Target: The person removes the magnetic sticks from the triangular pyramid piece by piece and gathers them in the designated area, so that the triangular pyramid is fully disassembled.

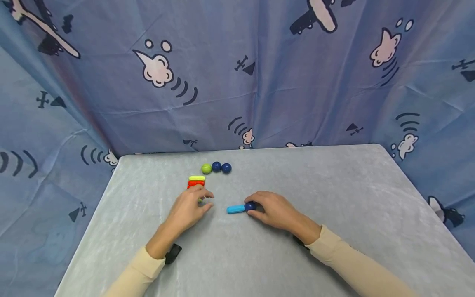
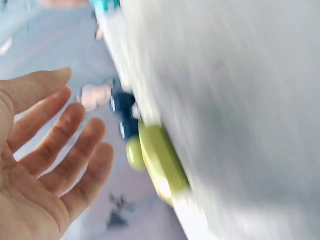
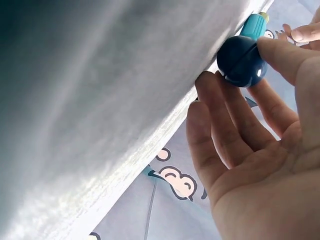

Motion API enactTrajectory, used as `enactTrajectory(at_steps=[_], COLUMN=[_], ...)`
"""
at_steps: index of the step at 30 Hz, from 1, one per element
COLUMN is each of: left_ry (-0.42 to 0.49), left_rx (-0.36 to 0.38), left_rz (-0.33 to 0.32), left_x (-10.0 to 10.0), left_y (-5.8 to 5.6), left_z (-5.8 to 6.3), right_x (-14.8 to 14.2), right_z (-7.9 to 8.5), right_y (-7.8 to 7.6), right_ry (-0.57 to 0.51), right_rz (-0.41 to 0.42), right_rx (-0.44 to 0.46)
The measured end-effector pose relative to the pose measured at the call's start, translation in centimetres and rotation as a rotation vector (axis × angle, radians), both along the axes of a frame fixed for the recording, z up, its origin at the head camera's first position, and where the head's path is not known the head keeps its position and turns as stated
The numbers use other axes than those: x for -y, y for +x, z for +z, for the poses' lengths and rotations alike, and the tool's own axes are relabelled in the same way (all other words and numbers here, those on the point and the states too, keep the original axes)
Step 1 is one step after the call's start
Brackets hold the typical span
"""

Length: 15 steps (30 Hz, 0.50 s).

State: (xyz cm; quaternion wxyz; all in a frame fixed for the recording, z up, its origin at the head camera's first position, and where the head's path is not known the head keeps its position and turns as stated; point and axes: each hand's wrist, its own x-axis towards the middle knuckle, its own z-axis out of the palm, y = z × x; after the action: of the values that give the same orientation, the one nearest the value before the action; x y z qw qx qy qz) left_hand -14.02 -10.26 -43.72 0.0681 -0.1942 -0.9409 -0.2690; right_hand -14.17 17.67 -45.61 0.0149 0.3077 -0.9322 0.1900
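My right hand [image 1: 276,210] pinches a dark blue ball [image 1: 250,206] between thumb and fingertips, low over the table. A light blue ridged stick [image 1: 235,209] meets the ball's left side and lies pointing left. In the right wrist view the dark blue ball [image 3: 242,61] sits against the end of the stick [image 3: 253,26]. My left hand [image 1: 188,210] holds nothing; its fingers are relaxed and spread from the thumb. Red sticks [image 1: 196,183] and a yellow-green stick [image 1: 197,178] lie just beyond it, partly hidden by that hand.
Behind the sticks stand a green ball [image 1: 206,168] and two dark blue balls [image 1: 221,167] in a row. A pale grey cloth covers the table [image 1: 334,177]. Along its back edge hangs a blue patterned curtain [image 1: 222,82].
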Motion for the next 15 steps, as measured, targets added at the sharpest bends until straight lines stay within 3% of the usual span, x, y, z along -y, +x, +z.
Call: enactTrajectory(at_steps=[4,7,10,15], left_ry=[-0.031,-0.074,-0.092,-0.057], left_rx=[0.050,0.074,0.088,0.086], left_rz=[-0.176,-0.265,-0.291,-0.278], left_x=[-2.6,-3.8,-4.5,-4.6], left_y=[-0.3,-0.6,-0.7,-0.8], left_z=[-0.6,-1.2,-1.6,-2.0], right_x=[0.1,0.2,0.3,0.3], right_z=[0.0,-0.1,-0.3,-0.5], right_y=[0.0,0.0,0.0,0.2], right_ry=[-0.001,-0.011,-0.014,-0.015], right_rz=[0.003,0.007,0.008,0.008], right_rx=[-0.003,-0.002,-0.008,-0.033])
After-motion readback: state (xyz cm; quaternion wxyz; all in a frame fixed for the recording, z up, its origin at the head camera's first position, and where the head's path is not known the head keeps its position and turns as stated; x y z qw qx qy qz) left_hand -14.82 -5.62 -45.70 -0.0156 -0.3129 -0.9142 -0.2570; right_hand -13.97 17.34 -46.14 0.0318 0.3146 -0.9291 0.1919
